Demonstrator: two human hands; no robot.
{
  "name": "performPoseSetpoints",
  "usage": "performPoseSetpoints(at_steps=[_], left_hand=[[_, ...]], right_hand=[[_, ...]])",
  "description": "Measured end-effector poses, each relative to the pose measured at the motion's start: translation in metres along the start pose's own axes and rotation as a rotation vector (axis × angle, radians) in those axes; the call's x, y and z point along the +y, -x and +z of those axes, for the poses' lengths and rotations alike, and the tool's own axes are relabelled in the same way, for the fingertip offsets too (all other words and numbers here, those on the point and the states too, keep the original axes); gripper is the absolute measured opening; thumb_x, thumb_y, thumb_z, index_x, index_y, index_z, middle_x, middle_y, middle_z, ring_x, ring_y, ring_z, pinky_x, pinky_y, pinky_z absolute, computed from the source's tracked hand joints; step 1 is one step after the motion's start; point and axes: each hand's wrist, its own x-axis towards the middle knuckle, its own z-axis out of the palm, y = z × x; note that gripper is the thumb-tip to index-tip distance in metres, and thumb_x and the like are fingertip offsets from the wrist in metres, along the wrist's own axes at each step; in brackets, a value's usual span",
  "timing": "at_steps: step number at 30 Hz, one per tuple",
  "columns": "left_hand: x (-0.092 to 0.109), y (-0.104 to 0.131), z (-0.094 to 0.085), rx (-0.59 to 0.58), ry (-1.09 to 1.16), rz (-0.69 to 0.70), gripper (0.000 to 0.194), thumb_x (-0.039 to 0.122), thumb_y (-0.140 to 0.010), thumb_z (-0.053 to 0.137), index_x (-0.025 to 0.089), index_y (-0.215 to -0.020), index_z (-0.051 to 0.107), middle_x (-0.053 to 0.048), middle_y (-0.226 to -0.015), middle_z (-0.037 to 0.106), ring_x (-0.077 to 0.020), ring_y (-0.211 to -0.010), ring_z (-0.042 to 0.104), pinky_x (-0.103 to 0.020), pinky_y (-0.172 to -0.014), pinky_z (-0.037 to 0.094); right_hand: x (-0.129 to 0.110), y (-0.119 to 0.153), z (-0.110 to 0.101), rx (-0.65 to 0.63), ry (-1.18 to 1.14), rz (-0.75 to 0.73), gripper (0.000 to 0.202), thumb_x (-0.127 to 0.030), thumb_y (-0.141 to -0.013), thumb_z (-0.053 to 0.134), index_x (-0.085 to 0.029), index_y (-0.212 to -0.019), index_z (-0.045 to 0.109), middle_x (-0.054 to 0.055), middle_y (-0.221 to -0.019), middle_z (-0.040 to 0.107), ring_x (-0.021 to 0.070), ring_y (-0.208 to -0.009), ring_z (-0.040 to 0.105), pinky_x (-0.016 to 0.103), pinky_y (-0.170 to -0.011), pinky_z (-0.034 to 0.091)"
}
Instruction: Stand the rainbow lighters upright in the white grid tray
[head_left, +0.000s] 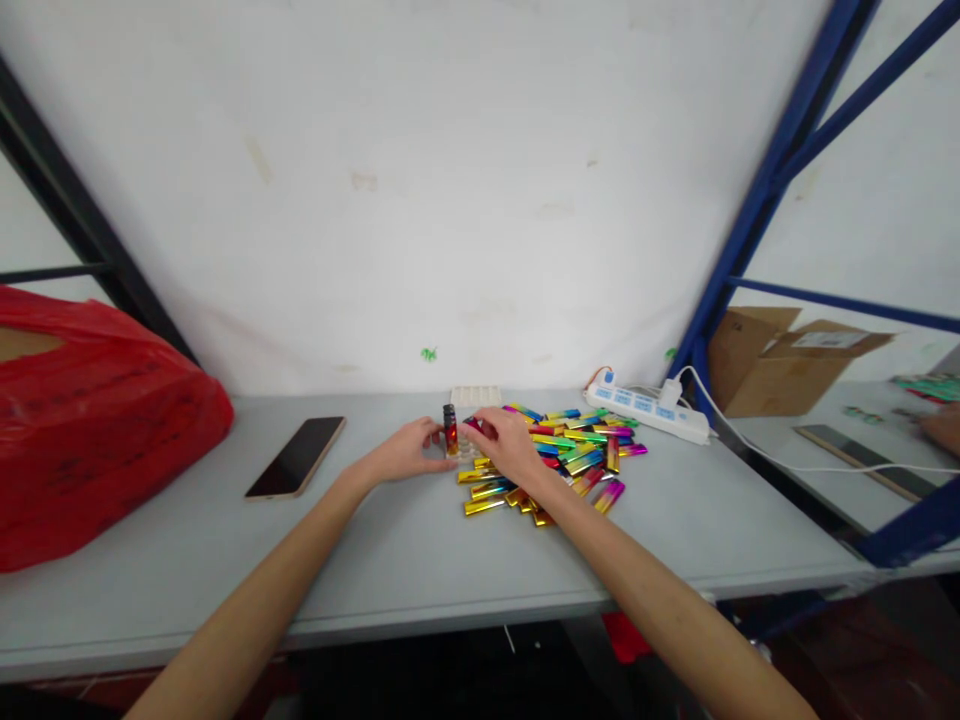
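Two bare forearms reach forward from the lower edge of the view, converging over a grey table (420, 560). The left hand (409, 450) lies low, palm down, its fingers curled round the base of a small upright tube (450, 430), dark on top and red-orange below. The tube stands on the table just left of a heap of sticks. The right hand (506, 440) arches over from the other side, wrist raised, fingertips pinched on something small and reddish right beside the tube's top; what it grips is too small to make out.

The pile of metallic sticks (570, 460) spreads under and to the right of the right hand, in gold, green, blue, pink and red. Any print on them is unreadable. The right wrist hides part of the pile.

Behind the hands sits a pale tray (475, 396), mostly hidden. A dark phone (296, 457) lies screen-up, well apart to the left. A red bag (97, 420) fills the left edge, cut off by the frame. A white power strip (646, 408) with a plug in it lies near the blue rack post (750, 220). A cardboard box (780, 365) with a white label, unreadable, stands beyond. At far right another person's hand (943, 428) is cut off.
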Motion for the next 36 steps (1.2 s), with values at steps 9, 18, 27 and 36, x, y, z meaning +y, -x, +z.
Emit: performPoseSetpoints(at_steps=[9, 18, 27, 36], left_hand=[[0.001, -0.001, -0.002, -0.01, 0.021, -0.042, 0.064, 0.067, -0.069, 0.071, 0.015, -0.105, 0.07, -0.007, -0.093, 0.068, -0.0228, -0.081, 0.061, -0.031, -0.073, 0.048], [-0.001, -0.002, -0.001, -0.032, 0.002, -0.01, 0.057, 0.065, -0.073, 0.069, 0.015, -0.102, 0.069, -0.007, -0.093, 0.068, -0.0224, -0.084, 0.061, -0.03, -0.075, 0.047], [-0.001, -0.002, -0.002, -0.013, 0.011, -0.036, 0.062, 0.068, -0.069, 0.071, 0.015, -0.1, 0.07, -0.007, -0.09, 0.067, -0.0221, -0.078, 0.06, -0.03, -0.071, 0.047], [0.002, -0.002, -0.005, -0.005, 0.027, -0.054, 0.063, 0.07, -0.067, 0.07, 0.016, -0.099, 0.07, -0.007, -0.091, 0.067, -0.0219, -0.079, 0.059, -0.03, -0.072, 0.048]], right_hand=[[0.002, 0.001, 0.005, -0.112, -0.148, 0.16, 0.045, -0.053, -0.094, 0.054, -0.02, -0.065, 0.065, 0.0, -0.06, 0.06, 0.0138, -0.056, 0.046, 0.025, -0.06, 0.031], [-0.003, -0.002, 0.011, -0.211, 0.221, 0.05, 0.045, -0.059, -0.094, 0.052, -0.021, -0.08, 0.072, 0.005, -0.065, 0.065, 0.0153, -0.061, 0.052, 0.025, -0.059, 0.027], [0.012, -0.007, -0.005, -0.198, 0.369, 0.068, 0.047, -0.051, -0.101, 0.044, -0.019, -0.082, 0.072, 0.009, -0.078, 0.072, 0.0188, -0.075, 0.063, 0.026, -0.07, 0.038], [0.057, -0.004, -0.037, -0.369, 0.632, 0.353, 0.032, -0.031, -0.102, 0.043, -0.016, -0.108, 0.071, 0.017, -0.11, 0.071, 0.026, -0.103, 0.063, 0.033, -0.087, 0.043]])
